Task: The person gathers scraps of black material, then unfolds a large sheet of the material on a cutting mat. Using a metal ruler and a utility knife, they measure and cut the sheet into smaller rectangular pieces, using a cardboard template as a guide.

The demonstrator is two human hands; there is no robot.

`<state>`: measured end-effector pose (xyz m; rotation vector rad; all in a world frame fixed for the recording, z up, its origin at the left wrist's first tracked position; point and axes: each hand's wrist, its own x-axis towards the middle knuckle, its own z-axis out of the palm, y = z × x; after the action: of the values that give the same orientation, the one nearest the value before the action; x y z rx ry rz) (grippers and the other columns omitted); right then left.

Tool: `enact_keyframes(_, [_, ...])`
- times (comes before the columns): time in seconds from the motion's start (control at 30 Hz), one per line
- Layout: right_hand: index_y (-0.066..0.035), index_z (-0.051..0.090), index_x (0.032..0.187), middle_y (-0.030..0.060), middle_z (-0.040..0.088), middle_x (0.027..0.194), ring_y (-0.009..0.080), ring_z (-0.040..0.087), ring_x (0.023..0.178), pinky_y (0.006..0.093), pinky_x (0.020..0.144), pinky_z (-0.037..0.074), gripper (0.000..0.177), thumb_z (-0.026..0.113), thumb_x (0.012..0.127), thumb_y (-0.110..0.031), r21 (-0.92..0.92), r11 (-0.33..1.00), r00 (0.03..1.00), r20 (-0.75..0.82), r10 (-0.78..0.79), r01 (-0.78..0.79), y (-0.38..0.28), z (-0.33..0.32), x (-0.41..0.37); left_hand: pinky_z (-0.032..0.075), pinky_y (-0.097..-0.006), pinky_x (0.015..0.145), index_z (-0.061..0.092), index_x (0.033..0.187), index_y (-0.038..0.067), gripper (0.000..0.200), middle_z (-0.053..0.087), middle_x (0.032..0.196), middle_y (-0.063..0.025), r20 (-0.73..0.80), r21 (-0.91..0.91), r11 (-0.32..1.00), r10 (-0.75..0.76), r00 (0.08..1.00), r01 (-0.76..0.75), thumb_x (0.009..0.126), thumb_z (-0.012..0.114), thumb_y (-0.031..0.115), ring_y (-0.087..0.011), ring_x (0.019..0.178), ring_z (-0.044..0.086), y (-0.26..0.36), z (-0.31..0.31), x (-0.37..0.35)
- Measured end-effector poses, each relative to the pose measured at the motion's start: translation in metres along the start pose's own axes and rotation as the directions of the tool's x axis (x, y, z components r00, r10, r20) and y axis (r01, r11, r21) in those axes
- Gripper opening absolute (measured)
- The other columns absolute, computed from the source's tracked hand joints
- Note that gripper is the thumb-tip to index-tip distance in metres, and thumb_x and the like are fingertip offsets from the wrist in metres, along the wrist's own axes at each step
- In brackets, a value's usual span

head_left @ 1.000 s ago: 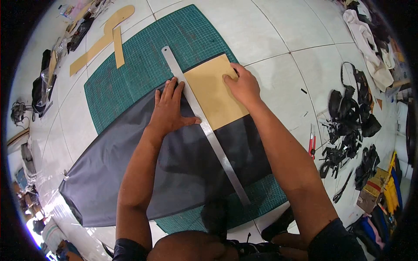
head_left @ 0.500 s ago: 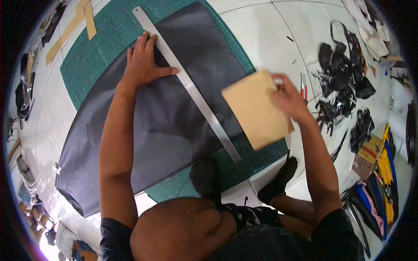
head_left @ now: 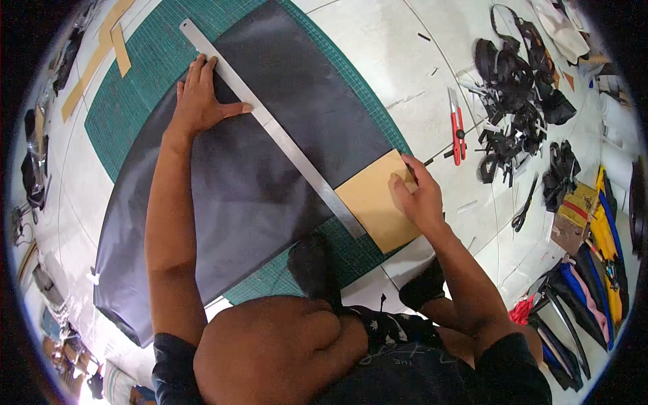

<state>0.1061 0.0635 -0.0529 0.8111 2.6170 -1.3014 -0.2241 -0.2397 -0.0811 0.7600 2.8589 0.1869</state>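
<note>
My left hand lies with fingers stretched and thumb spread, pressing on the upper part of a long steel ruler. The ruler runs diagonally across a sheet of black fabric, which rests on a green cutting mat. With its thumb on top and fingers at the far edge, my right hand grips a tan cardboard rectangle. The cardboard lies over the fabric's right end and the mat, its left edge against or very near the ruler's lower part.
Two red-handled cutters lie on the white tiled floor to the right. Beyond them is a heap of black scraps, with scissors nearer. Tan strips lie at upper left. My foot stands at the mat's near edge.
My right hand has brought the cardboard down and left, from tilted above the mat to flat beside the ruler. My left hand stays on the ruler. The view has shifted slightly.
</note>
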Motion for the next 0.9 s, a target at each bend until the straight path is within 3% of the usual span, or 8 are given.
enact_keyframes(0.03, [-0.003,0.055,0.130,0.0212,0.062,0.125,0.0335,0.062,0.112,0.0394,0.097,0.048,0.047,0.067,0.089,-0.024,-0.006,0.999,0.999,-0.011,0.038,-0.038,-0.004,-0.002,-0.003,0.021,-0.0579,0.116,0.031,0.149,0.003,0.125,0.026,0.157,-0.0213,0.011,0.006,1.000,-0.008,1.000,0.008,0.054,0.087,0.061,-0.0372,0.146,0.025,0.003,-0.001,0.000])
enact_keyframes(0.23, [-0.003,0.056,0.130,0.0215,0.062,0.124,0.0339,0.063,0.111,0.0395,0.095,0.049,0.048,0.068,0.089,-0.022,-0.082,0.994,0.996,-0.039,-0.077,0.073,0.006,0.000,-0.006,0.019,-0.0595,0.116,0.030,0.150,0.003,0.126,0.024,0.157,-0.0222,0.015,-0.033,0.999,0.005,1.000,-0.005,0.054,0.087,0.062,-0.0370,0.146,0.025,0.001,0.002,0.001])
enact_keyframes(0.43, [-0.001,0.056,0.131,0.0230,0.063,0.122,0.0349,0.063,0.111,0.0395,0.095,0.049,0.050,0.068,0.089,-0.025,-0.031,0.995,0.995,-0.015,-0.097,0.097,0.009,0.003,-0.002,0.018,-0.0614,0.116,0.032,0.149,0.002,0.128,0.025,0.157,-0.0209,-0.017,-0.030,1.000,0.009,1.000,-0.009,0.051,0.086,0.064,-0.0344,0.147,0.023,-0.001,0.006,0.001])
enact_keyframes(0.63, [-0.001,0.056,0.131,0.0236,0.064,0.113,0.0369,0.064,0.102,0.0411,0.088,0.051,0.051,0.066,0.089,-0.028,-0.148,0.982,0.993,-0.003,-0.118,0.116,0.011,0.004,-0.001,0.018,-0.0613,0.116,0.032,0.149,0.002,0.128,0.025,0.157,-0.0208,0.022,-0.045,0.999,0.001,1.000,0.000,0.051,0.086,0.064,-0.0345,0.147,0.023,0.003,0.000,0.002])
enact_keyframes(0.9, [-0.002,0.057,0.130,0.0224,0.065,0.109,0.0364,0.064,0.099,0.0414,0.087,0.051,0.050,0.067,0.088,-0.026,-0.156,0.977,0.988,-0.033,-0.154,0.147,0.018,0.008,0.000,0.017,-0.0614,0.116,0.029,0.150,0.003,0.130,0.023,0.158,-0.0212,0.055,-0.016,1.000,-0.011,0.998,0.012,0.051,0.086,0.065,-0.0342,0.148,0.020,0.002,0.003,0.003])
